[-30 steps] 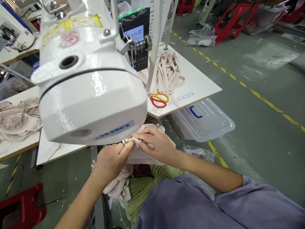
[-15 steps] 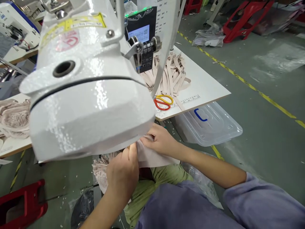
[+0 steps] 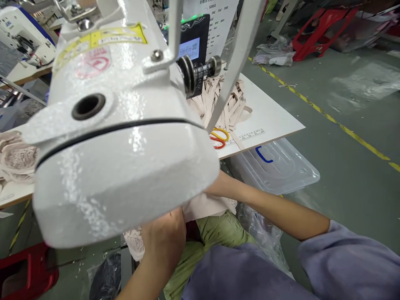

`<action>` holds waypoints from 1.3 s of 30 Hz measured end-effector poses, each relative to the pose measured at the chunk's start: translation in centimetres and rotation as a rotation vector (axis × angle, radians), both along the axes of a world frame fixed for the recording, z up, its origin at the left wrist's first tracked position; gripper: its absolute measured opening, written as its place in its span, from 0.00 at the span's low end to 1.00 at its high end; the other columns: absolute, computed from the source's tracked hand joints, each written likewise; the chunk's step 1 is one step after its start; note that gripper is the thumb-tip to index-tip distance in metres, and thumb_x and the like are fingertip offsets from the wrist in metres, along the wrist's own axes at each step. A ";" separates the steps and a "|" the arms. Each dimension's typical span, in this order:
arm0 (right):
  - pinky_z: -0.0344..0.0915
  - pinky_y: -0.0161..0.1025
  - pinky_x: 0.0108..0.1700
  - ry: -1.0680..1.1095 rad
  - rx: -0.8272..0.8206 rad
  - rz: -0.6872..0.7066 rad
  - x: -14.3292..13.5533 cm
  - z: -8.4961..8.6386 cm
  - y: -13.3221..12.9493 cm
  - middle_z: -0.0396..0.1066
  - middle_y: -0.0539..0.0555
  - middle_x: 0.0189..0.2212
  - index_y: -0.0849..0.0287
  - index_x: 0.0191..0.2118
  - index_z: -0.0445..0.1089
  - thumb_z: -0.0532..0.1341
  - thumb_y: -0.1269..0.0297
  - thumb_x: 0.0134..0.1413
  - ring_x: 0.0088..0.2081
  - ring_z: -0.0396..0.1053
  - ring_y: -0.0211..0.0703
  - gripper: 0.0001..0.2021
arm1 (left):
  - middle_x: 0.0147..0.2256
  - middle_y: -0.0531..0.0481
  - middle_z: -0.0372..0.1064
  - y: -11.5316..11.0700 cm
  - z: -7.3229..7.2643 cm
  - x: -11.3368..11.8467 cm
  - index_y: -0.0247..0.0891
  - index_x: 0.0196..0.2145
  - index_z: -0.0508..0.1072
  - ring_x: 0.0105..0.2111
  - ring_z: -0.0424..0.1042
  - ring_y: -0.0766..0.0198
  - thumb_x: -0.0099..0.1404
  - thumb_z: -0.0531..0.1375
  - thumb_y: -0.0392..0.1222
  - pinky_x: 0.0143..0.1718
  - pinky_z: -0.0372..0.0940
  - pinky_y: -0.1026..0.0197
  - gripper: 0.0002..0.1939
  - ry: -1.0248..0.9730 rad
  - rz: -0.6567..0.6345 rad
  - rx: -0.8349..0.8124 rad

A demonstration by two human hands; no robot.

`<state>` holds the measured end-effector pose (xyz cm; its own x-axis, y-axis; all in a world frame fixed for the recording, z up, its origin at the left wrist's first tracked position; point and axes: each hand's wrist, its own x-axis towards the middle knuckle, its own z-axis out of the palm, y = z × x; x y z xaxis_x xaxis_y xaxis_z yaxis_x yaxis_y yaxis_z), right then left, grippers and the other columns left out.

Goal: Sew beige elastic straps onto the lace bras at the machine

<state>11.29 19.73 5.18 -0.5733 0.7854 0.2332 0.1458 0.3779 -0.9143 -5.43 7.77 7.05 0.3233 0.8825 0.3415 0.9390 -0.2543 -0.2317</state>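
Note:
A white sewing machine head [image 3: 125, 175] fills the left and middle of the view and covers the needle area. Under its lower edge is my left hand [image 3: 165, 233], back of the hand up, its fingers hidden. My right hand [image 3: 218, 183] reaches in from the right beneath the machine's right corner; only the wrist and part of the back of it show. Beige fabric [image 3: 203, 207] with a lacy edge hangs between the hands over my lap. More beige lace [image 3: 135, 243] hangs left of my left hand. What the fingers hold is out of sight.
Behind the machine, beige straps [image 3: 229, 104] and red-and-yellow-handled scissors [image 3: 220, 137] lie on the white tabletop [image 3: 271, 112]. A clear plastic bin lid [image 3: 287, 166] is below its edge. Beige lace pieces [image 3: 18, 156] lie left. Red stools [image 3: 321, 31] stand on the floor.
The machine head appears larger and lower as the view has shifted closer. Both hands' fingers, visible on the fabric before, are now hidden under it.

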 end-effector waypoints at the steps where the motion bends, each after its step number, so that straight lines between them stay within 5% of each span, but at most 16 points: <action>1: 0.73 0.41 0.51 0.003 0.010 -0.004 0.0 -0.1 0.0 0.71 0.55 0.56 0.56 0.45 0.77 0.60 0.70 0.50 0.54 0.71 0.49 0.16 | 0.14 0.55 0.59 0.0 0.0 0.1 0.33 0.52 0.68 0.12 0.59 0.61 0.61 0.55 0.31 0.18 0.42 0.58 0.20 0.001 0.003 -0.002; 13: 0.64 0.49 0.62 0.022 0.092 -0.052 0.1 -0.4 -0.6 0.72 0.52 0.55 0.52 0.49 0.76 0.64 0.67 0.52 0.58 0.68 0.51 0.17 | 0.18 0.55 0.63 -0.3 0.0 -0.5 0.32 0.53 0.66 0.16 0.61 0.63 0.67 0.54 0.31 0.20 0.46 0.58 0.17 -0.060 0.018 -0.033; 19: 0.70 0.44 0.51 0.016 -0.003 -0.085 0.9 -0.9 -0.9 0.68 0.53 0.58 0.52 0.54 0.73 0.62 0.65 0.55 0.52 0.70 0.48 0.19 | 0.20 0.55 0.67 -0.1 -0.1 -0.5 0.35 0.54 0.66 0.18 0.65 0.63 0.69 0.53 0.33 0.22 0.48 0.58 0.17 -0.119 -0.030 -0.037; 23: 0.70 0.40 0.46 -0.007 0.089 -0.079 0.8 -1.2 -1.4 0.67 0.54 0.58 0.53 0.54 0.72 0.62 0.64 0.56 0.51 0.68 0.47 0.20 | 0.21 0.55 0.69 -0.8 -0.4 -1.3 0.38 0.53 0.68 0.21 0.69 0.62 0.71 0.51 0.36 0.23 0.53 0.60 0.15 -0.165 0.066 -0.062; 26: 0.68 0.37 0.40 -0.024 0.080 -0.113 0.9 -1.5 -1.8 0.67 0.55 0.55 0.52 0.55 0.70 0.63 0.63 0.56 0.41 0.68 0.41 0.20 | 0.30 0.51 0.76 -1.7 -0.5 -2.0 0.40 0.50 0.68 0.27 0.74 0.61 0.71 0.54 0.44 0.27 0.59 0.62 0.12 -0.352 0.153 -0.096; 32: 0.63 0.37 0.37 -0.167 0.016 -0.104 2.5 -2.2 -2.5 0.73 0.54 0.42 0.56 0.49 0.70 0.60 0.56 0.62 0.35 0.67 0.39 0.14 | 0.45 0.41 0.73 -2.2 0.4 -2.9 0.39 0.47 0.69 0.44 0.74 0.54 0.69 0.54 0.56 0.31 0.67 0.61 0.19 -0.962 0.302 -0.414; 36: 0.60 0.37 0.35 -0.188 -0.046 0.022 3.1 -1.0 -5.9 0.73 0.51 0.31 0.58 0.36 0.71 0.54 0.58 0.66 0.33 0.68 0.40 0.13 | 0.49 0.42 0.73 -2.2 0.6 -2.8 0.40 0.49 0.72 0.49 0.70 0.50 0.67 0.57 0.57 0.49 0.65 0.51 0.21 -1.057 0.203 -0.705; 39: 0.59 0.34 0.31 -0.120 -0.213 0.240 3.2 0.5 -9.8 0.68 0.48 0.25 0.58 0.32 0.70 0.55 0.56 0.66 0.28 0.65 0.36 0.15 | 0.41 0.45 0.75 -3.3 0.7 -2.4 0.40 0.42 0.75 0.42 0.72 0.55 0.67 0.57 0.56 0.44 0.66 0.57 0.17 -1.337 0.098 -1.010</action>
<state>14.48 9.96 5.66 -0.7614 0.6483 -0.0017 0.1872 0.2173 -0.9580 -7.80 4.50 7.74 0.2287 0.9023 -0.3654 0.3476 0.2749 0.8964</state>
